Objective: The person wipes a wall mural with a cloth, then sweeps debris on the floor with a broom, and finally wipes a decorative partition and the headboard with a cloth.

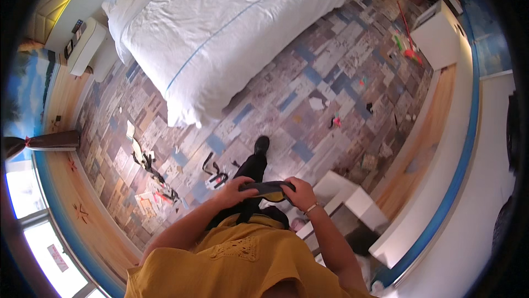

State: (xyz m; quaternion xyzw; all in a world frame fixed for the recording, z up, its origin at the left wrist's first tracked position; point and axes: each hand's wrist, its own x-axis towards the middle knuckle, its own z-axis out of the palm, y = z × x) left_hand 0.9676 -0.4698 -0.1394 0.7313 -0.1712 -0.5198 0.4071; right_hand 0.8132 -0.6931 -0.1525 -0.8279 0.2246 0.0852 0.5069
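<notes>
Held level in front of my waist is a dark grey, flexible item with a yellow side facing me; its exact kind is unclear. My left hand pinches its left end, thumb on the near edge. The right end lies in the grip of my right hand, with a bracelet on that wrist. Below the item I see my dark trouser leg and a black shoe on the patchwork-patterned floor.
A bed with a white cover stands ahead. Litter, dark straps and paper scraps are strewn over the floor. White furniture is close on my right. A red-handled broom is by the far right cabinet.
</notes>
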